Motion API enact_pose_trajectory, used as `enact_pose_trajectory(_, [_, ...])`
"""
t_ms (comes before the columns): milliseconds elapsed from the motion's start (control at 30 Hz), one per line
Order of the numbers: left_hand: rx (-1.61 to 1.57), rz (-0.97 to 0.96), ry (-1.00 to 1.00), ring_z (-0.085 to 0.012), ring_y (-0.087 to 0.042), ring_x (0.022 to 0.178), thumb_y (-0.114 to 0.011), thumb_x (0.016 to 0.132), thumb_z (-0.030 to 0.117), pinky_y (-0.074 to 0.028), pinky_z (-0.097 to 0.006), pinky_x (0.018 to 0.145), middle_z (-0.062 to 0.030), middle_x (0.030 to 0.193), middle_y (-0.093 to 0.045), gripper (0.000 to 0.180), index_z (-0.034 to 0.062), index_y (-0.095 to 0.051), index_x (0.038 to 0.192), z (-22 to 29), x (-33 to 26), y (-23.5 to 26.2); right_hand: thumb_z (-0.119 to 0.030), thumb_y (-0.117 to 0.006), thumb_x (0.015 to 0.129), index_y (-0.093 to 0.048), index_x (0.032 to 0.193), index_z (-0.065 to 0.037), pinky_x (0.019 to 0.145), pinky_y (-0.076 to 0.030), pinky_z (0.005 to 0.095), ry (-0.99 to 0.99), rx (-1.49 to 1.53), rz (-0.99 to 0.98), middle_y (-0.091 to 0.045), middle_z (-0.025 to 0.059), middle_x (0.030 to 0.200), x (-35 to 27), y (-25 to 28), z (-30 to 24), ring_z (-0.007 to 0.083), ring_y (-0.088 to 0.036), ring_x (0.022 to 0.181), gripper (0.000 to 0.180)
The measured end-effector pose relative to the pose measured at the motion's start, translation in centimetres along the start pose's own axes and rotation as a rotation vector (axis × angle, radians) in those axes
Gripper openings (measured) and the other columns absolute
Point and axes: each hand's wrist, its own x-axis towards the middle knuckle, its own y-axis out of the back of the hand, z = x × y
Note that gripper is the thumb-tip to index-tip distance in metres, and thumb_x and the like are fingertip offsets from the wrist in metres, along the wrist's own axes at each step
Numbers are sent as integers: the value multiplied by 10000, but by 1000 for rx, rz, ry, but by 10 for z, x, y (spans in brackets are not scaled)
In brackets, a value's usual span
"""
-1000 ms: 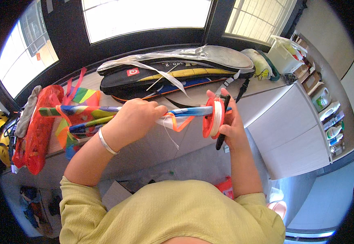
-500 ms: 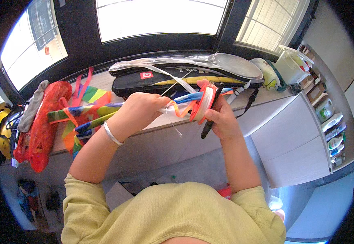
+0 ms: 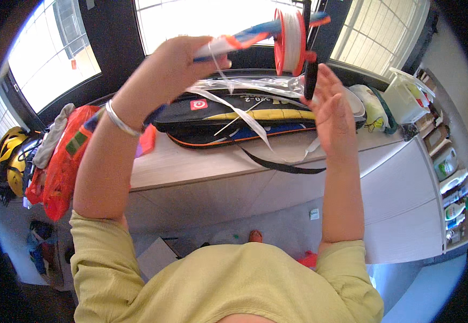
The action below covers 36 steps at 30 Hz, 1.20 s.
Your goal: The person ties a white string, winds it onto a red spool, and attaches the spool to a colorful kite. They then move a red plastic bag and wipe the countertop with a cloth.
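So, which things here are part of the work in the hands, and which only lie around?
In hand:
left hand gripping rolled kite
right hand open beside string reel, on its black handle

Lying about:
long black bag on counter
orange fabric
yellow helmets
clear plastic tub

On the long black bag (image 3: 255,116) lying across my counter sits a small red square label (image 3: 198,104). Off to my right, white and green bottles (image 3: 452,183) stand on narrow shelves, and a clear plastic tub (image 3: 403,97) rests at the counter's end.
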Motion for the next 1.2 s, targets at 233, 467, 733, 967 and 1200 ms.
enact_pose_trajectory(233, [520,276,-407,-343,-651,747,-636,856,265,-508,-396,657,-178,792,-646,241,58,-623,977,20,70,-27,-339,-753,752,-501,1261,-93,1010,-365,386,852,-1168,173,-518,96,1279,35,25,-42,261,-480,1196,619])
enact_pose_trajectory(467, [587,294,-386,-316,-666,700,-615,850,331,-539,-415,602,-124,707,-649,219,126,-616,929,48,111,-98,-135,-720,736,-508,1238,-94,1129,-199,457,773,-1743,-210,-548,69,1193,89,45,-21,216,-493,1184,546])
enact_pose_trajectory(733, [776,420,-462,-247,-679,800,-585,805,126,-513,-341,751,-108,812,-667,225,52,-577,1016,65,129,-130,-39,-625,753,-613,965,-61,852,-446,406,856,-1659,-256,-562,84,822,128,108,-21,263,-588,799,214])
enact_pose_trajectory(967, [893,403,-270,-254,-644,888,-601,810,93,-477,-388,858,-117,949,-651,365,40,-550,1167,47,123,-116,-49,-639,763,-631,956,-49,741,-459,395,697,-1589,-313,-582,103,819,142,132,-26,294,-578,761,193])
enact_pose_trajectory(1200, [538,358,-278,-287,-588,927,-678,767,156,-479,-395,807,-111,959,-584,259,74,-585,995,34,68,-126,-95,-576,784,-638,909,-79,790,-435,393,476,-1714,-446,-596,81,827,144,156,-6,260,-602,807,140])
